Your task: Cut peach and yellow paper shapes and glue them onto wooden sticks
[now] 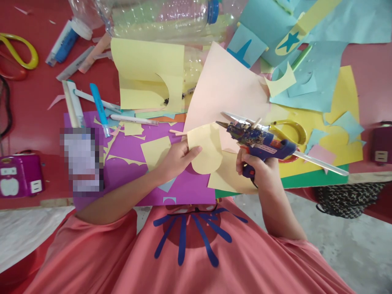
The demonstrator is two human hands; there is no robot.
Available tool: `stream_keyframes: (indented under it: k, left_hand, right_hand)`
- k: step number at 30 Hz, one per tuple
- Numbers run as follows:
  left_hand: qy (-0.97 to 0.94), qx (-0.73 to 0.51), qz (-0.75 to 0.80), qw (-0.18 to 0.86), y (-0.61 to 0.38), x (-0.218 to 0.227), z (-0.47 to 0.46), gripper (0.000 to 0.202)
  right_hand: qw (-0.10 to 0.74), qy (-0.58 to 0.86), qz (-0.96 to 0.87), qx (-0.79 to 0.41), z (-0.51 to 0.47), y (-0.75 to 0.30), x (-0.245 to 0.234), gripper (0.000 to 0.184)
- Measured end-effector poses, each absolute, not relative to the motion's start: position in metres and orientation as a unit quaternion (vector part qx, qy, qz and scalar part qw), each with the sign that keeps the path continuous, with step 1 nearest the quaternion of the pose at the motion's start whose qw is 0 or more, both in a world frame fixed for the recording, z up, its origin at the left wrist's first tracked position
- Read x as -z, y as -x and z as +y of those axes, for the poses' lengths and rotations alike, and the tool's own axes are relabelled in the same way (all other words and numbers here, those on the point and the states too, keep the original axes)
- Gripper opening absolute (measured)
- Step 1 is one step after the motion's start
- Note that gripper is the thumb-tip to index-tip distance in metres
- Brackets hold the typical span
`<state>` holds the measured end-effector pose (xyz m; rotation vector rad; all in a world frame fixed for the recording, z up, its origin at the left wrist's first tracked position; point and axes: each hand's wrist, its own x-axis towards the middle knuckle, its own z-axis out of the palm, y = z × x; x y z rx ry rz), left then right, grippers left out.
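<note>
My left hand point(180, 157) pinches the left edge of a pale yellow paper cutout point(206, 151) with a rounded lower end. Thin wooden sticks point(177, 132) poke out beside its upper left. In my right hand point(257, 163) is a blue hot glue gun point(266, 149), gripped by its handle, its dirty nozzle pointing left close to the cutout's upper right corner. A clear glue stick point(321, 163) sticks out of the gun's back. Scissors point(289, 132) with yellow and red handles lie behind the gun, partly hidden by it.
Purple paper point(196, 190), a pink sheet point(226, 77) and blue paper point(315, 90) cover much of the red table. A large plastic bottle point(165, 18) lies at the back. Markers point(99, 108) and a blurred phone point(82, 159) are at left, with a purple box-like object point(23, 175) farther out.
</note>
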<state>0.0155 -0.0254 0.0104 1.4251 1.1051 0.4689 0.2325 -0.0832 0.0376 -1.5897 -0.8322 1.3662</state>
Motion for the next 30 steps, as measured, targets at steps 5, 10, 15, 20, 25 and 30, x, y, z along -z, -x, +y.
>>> stream_keyframes:
  k: [5,10,15,20,25,30]
  left_hand:
    - [-0.616,-0.194,0.487,0.588,-0.015,-0.010,-0.026,0.049]
    - [-0.621,-0.193,0.492,0.579,-0.015,-0.011,-0.025,0.049]
    - [-0.619,-0.196,0.486,0.584,-0.015,-0.010,-0.025,0.049]
    - [-0.615,-0.193,0.491,0.586,-0.015,-0.009,-0.026,0.048]
    - [-0.621,-0.200,0.492,0.576,-0.015,-0.009,-0.026,0.049]
    - [-0.621,-0.202,0.488,0.579,-0.015,-0.009,-0.026,0.051]
  right_hand:
    - [0.412,0.626,-0.352,-0.561,-0.082,-0.228,-0.037,0.015]
    - [0.392,0.624,-0.351,-0.578,-0.082,-0.224,-0.037,0.015]
    - [0.375,0.626,-0.342,-0.592,-0.082,-0.217,-0.038,0.016]
    - [0.376,0.626,-0.333,-0.596,-0.083,-0.215,-0.039,0.016]
    - [0.376,0.629,-0.348,-0.585,-0.083,-0.219,-0.039,0.017]
    - [0.385,0.631,-0.344,-0.578,-0.084,-0.223,-0.036,0.016]
